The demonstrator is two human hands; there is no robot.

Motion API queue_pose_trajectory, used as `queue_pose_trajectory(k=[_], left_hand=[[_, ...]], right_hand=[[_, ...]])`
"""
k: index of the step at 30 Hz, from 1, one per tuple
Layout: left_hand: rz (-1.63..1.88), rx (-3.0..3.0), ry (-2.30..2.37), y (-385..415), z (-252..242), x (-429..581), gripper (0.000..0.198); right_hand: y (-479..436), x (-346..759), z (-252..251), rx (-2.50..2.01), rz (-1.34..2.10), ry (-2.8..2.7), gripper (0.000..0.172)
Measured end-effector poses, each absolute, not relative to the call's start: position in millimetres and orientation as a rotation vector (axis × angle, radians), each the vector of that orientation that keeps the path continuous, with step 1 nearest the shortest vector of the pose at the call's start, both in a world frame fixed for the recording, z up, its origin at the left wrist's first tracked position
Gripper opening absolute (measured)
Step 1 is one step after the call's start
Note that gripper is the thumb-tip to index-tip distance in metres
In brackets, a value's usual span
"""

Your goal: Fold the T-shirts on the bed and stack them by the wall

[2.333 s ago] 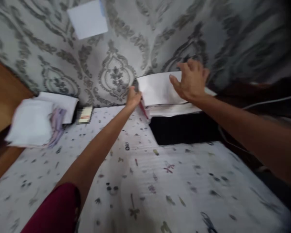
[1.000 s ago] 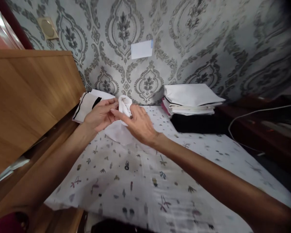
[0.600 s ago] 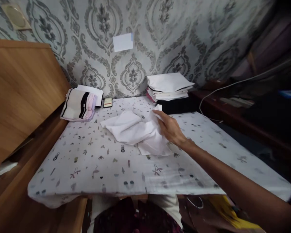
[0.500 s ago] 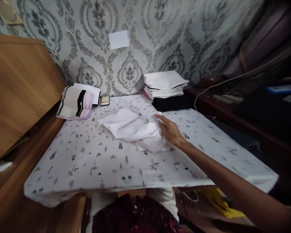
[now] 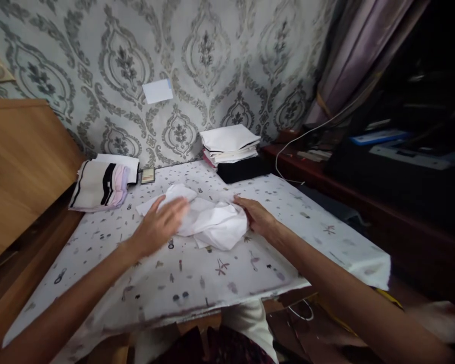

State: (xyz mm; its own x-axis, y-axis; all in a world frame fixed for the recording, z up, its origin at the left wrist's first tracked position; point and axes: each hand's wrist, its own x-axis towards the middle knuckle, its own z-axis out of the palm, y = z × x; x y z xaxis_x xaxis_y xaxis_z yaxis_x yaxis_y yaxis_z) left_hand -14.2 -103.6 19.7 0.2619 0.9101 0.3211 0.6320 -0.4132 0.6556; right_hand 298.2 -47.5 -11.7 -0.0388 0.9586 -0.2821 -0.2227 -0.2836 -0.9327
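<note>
A crumpled white cloth (image 5: 220, 222) lies bunched on the patterned table cover; whether it is a garment I cannot tell. My right hand (image 5: 256, 215) is at its right end, the fingers closed on the fabric and partly hidden by it. Over the left part of the cloth is my left hand (image 5: 161, 225), its fingers apart and smeared by motion. That hand holds nothing I can see, and contact with the fabric is unclear.
Folded striped cloths (image 5: 98, 184) lie at the back left beside a small framed card (image 5: 147, 175). A stack of folded white cloths (image 5: 231, 139) and a folded black cloth (image 5: 244, 170) sit at the back. A wooden panel (image 5: 26, 167) stands left; a white cable (image 5: 288, 146) hangs right.
My left hand has come into view from the lower left and is over the cloth. My right hand stays at the cloth's right end. The camera has turned towards the right.
</note>
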Motion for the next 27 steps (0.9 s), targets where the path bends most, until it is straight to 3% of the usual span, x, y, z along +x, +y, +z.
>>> queue_pose_trajectory(k=[6,11,15,22,25,27], left_hand=[[0.360,2.320,1.744,64,20,-12,0.059],[0.279,2.261,1.627,102,12,-33,0.025],[0.596,2.179,1.754,94,52,-83,0.010],[1.579,1.914,1.904,61,179,-176,0.021],[1.746,1.983,1.694,22,193,-193,0.033],[1.646,2.062,1.709,-8,176,-198,0.034]], right_hand=[[-48,308,2,-1.257,1.834,-0.988,0.019],[-48,326,25,-1.220,1.922,-1.228,0.033],[-13,333,59,-1.259,1.521,-1.221,0.031],[29,342,139,-0.843,0.500,-1.171,0.021],[8,348,141,-0.833,0.308,-1.249,0.022],[-13,354,122,-0.896,0.302,-1.373,0.019]])
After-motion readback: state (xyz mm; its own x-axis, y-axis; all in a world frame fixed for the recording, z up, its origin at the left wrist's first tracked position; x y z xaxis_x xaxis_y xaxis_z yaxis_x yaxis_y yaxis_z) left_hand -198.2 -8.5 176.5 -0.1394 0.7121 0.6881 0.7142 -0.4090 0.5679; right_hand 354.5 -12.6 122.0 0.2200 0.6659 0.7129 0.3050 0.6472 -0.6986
